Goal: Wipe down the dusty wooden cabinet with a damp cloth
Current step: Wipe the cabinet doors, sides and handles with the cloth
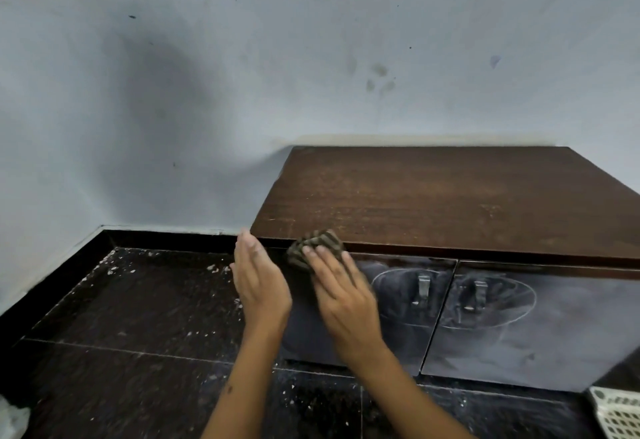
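Progress early: right hand [341, 294] presses striped cloth [317, 244] flat-fingered at cabinet [450, 196] front's 10 o'clock corner; left hand [259, 282] spread, empty. Doors [554, 327], top look dusty.

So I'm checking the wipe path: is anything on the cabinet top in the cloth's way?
Nothing visible. The top is bare. The right hand presses the cloth at the front left edge; the left hand is beside it.
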Motion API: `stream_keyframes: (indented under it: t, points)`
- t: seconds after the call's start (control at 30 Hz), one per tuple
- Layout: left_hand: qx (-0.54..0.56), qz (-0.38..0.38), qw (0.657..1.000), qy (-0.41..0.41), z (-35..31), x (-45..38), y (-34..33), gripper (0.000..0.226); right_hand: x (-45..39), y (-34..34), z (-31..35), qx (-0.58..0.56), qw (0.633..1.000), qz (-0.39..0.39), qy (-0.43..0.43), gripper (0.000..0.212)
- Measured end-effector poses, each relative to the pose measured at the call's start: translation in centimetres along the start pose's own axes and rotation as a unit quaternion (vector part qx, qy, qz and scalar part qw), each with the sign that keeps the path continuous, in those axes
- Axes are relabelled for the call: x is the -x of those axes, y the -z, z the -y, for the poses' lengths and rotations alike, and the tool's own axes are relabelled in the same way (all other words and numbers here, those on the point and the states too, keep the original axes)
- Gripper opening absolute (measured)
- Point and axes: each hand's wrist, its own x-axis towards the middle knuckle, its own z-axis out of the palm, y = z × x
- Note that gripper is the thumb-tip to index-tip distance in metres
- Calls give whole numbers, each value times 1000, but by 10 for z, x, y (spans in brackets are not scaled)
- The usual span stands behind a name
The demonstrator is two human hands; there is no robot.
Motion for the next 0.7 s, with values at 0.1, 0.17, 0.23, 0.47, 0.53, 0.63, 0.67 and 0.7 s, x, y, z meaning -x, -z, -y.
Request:
stream_keyframes:
  t: [0.1,0.17,0.23,0.47,0.53,0.63,0.67,0.7]
  points:
    - [-100,35,985,-135,0,26,-18,59,31,25,-46,38,999,-5,-13,26]
    - [-149,69,964,-209,2,44,-27,63,51,42,-75,59,998,-14,-34,28]
    - [-183,112,941,-263,2,59,-36,64,72,58,-101,76,994,-25,-76,29]
    - [-236,190,887,-350,-5,83,-64,61,99,82,-128,81,942,-85,-314,28]
    - [-250,206,872,-366,-9,88,-72,61,91,78,-117,14,926,-99,-363,39]
    - [-266,225,853,-390,-13,98,-81,62,77,67,-85,-107,933,-67,-338,49]
    - [-271,228,848,-395,-13,100,-84,62,76,63,-75,-146,939,-35,-309,48]
    - [-275,227,845,-399,-13,102,-86,61,76,59,-66,-151,951,-23,-270,46]
